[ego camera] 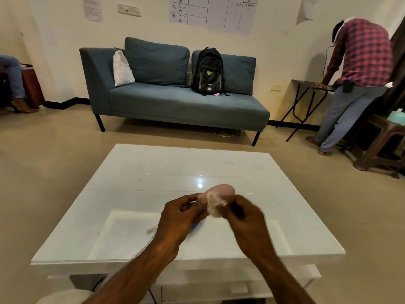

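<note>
Both hands are held close together above the near middle of the white glossy desk (153, 172). The left hand (182, 218) has its fingers curled round the narrow end of a pink rounded object (221, 190), which it holds a little over the desk surface, with the thick end pointing away from the person. The right hand (245, 218) is somewhat blurred; its fingers are curled and seem to pinch a thin whitish film (214, 207), crumpled, which touches the pink object at its narrow end. Under the left hand a small blue thing (194, 227) shows on the desk, mostly hidden. Behind the desk stands a blue sofa (175, 102) against the wall, with a black backpack (208, 71) upright on its seat. At the right, a person in a checked shirt (363, 53) bends over a small folding table (306, 84).
</note>
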